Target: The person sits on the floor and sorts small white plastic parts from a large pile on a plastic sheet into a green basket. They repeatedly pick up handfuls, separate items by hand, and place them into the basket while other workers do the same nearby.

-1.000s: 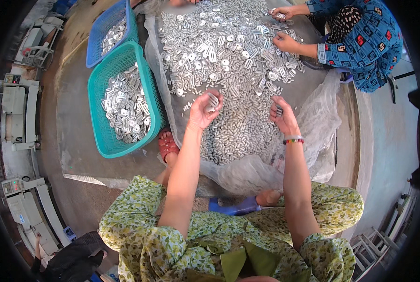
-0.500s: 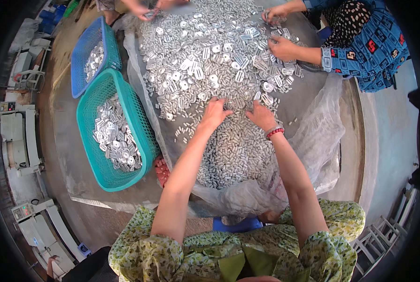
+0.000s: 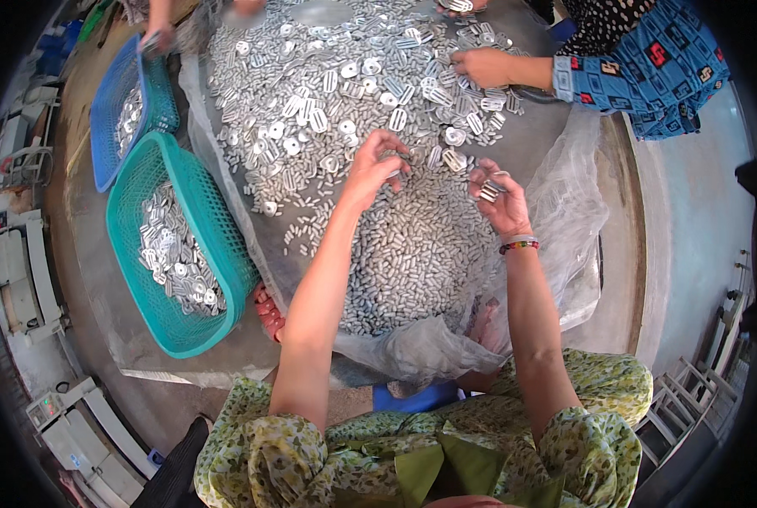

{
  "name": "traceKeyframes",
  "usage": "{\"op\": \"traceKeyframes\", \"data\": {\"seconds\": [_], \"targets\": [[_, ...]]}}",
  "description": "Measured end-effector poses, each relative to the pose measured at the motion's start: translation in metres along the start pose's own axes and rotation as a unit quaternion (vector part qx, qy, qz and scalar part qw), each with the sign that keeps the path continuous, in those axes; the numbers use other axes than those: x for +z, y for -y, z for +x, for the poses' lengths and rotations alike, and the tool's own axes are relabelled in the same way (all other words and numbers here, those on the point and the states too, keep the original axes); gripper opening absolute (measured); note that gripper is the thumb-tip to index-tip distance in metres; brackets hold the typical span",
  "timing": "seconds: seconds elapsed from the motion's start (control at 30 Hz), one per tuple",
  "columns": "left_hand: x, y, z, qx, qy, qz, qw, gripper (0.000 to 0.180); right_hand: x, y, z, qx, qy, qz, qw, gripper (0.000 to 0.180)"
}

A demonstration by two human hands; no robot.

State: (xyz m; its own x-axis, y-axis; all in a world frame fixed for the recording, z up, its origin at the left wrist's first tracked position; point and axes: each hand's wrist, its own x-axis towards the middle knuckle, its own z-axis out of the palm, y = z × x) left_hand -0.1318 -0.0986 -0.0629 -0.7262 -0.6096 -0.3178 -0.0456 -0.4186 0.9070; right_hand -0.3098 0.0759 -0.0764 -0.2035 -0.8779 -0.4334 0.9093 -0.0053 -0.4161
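Right hand pinches a small silver metal piece, long axis tilted up-right, ridged, shiny. Left hand fingers curl into the metal-parts pile on the plastic sheet; its grasp can't be told.

A worn grey concrete floor spreads under even daylight, with pale boxy machines lined along the left edge, a smoother light grey floor strip on the right, and white slatted frames at the lower right.
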Motion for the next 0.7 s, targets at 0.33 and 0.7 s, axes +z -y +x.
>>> {"op": "traceKeyframes", "data": {"seconds": [0.33,0.7], "targets": [[0.02,0.015,0.032,0.092,-0.077,0.559,0.82,0.023,0.003,0.003,0.059,-0.01,-0.131,-0.38,0.916,0.036],[-0.008,-0.004,-0.097,-0.033,-0.078,-0.19,0.978,0.014,0.005,-0.035,0.059,-0.061,-0.11,-0.867,0.482,0.04]]}}
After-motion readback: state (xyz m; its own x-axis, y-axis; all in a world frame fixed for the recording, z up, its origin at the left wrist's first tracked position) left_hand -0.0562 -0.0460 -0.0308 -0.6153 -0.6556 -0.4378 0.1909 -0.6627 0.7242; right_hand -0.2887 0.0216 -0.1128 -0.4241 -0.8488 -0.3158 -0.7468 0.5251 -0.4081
